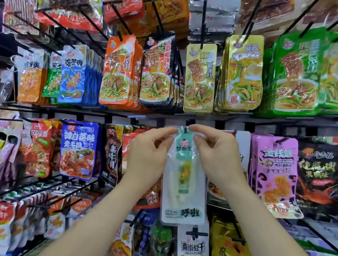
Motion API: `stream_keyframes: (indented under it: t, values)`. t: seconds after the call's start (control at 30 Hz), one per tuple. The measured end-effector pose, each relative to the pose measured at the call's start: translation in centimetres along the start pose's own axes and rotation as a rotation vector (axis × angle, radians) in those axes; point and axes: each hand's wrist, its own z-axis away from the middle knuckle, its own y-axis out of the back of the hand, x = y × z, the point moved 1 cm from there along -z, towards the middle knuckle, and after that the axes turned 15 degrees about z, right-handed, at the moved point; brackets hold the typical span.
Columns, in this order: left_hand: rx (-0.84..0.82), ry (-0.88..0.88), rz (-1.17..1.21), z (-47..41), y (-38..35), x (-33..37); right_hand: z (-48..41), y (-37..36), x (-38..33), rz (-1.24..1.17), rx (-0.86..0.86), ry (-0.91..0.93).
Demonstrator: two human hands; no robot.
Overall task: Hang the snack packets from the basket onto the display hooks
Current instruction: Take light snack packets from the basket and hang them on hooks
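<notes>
Packet: the white-and-green snack packet [184, 184] is held upright just left of the pink packets [274, 173], hang hole uppermost for a hook
Left hand [150, 155]: the top left corner is pinched
Right hand [217, 156]: the top right corner is pinched, so the header is pulled taut
Display: black wire hooks [203, 22] above the pink packets are crowded with hanging stock

- white packet [184, 184]: translucent white, mint-green centre stripe, pink cartoon emblem, black lettering at foot
- lilac packet [274, 173]: pink-lilac, dark leopard blotches, orange food print
- blue packet [77, 147]: royal blue, white lettering
- orange packet [116, 71]: bright orange
- gold packet [200, 78]: yellow-gold
- display hooks [203, 22]: black
</notes>
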Motion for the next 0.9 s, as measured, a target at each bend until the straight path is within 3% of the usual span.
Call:
stream_keyframes:
  t: [0.3, 0.47, 0.57, 0.67, 0.9]
  values:
    - [-0.23, 0.152, -0.366, 0.5, -0.4, 0.7, 0.0, 0.1, 0.5, 0.206, -0.074, 0.019]
    - [-0.331, 0.103, -0.652, 2.0, -0.5, 0.6, 0.1, -0.2, 0.4, 0.404, -0.092, 0.059]
    - [-0.381, 0.026, -0.944, 3.0, -0.8, 0.4, 0.5, -0.5, 0.4, 0.498, -0.125, 0.073]
    - [-0.388, -0.084, -1.072, 3.9, -1.2, -0.5, 1.2, -0.8, 0.7, 0.54, -0.168, 0.081]
    - [-0.456, -0.155, -1.051, 4.8, -1.9, -2.2, 3.4, -0.1, 1.2, 0.566, 0.138, 0.298]
